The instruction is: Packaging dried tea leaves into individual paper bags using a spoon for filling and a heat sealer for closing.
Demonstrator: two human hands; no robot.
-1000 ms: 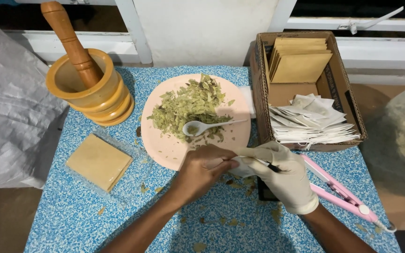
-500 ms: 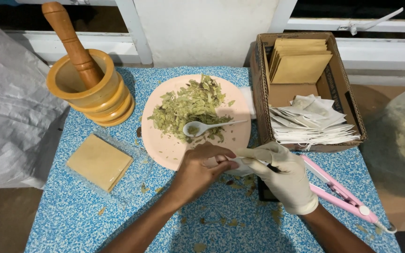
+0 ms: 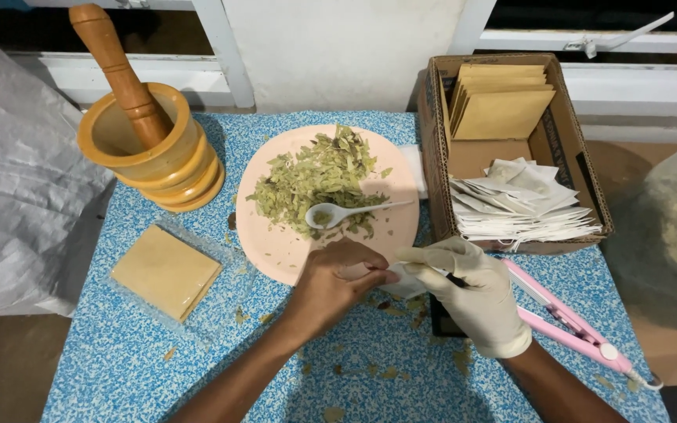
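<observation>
Pinching one small white sachet (image 3: 403,280) at lower centre, bare left hand (image 3: 337,286) and gloved right hand (image 3: 472,294) steady it beside the plate (image 3: 276,243).

Single head-worn view, looking steeply down and forward at close range onto worktop (image 3: 103,345); far wall and window sills along top edge.

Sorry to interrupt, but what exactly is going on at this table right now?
A person is working a small white sachet between both hands at the near edge of a pink plate. The bare left hand pinches one end, and the gloved right hand holds the other. A white spoon rests on the plate's pile of dried leaves. A cardboard box of more sachets sits to the right.
</observation>
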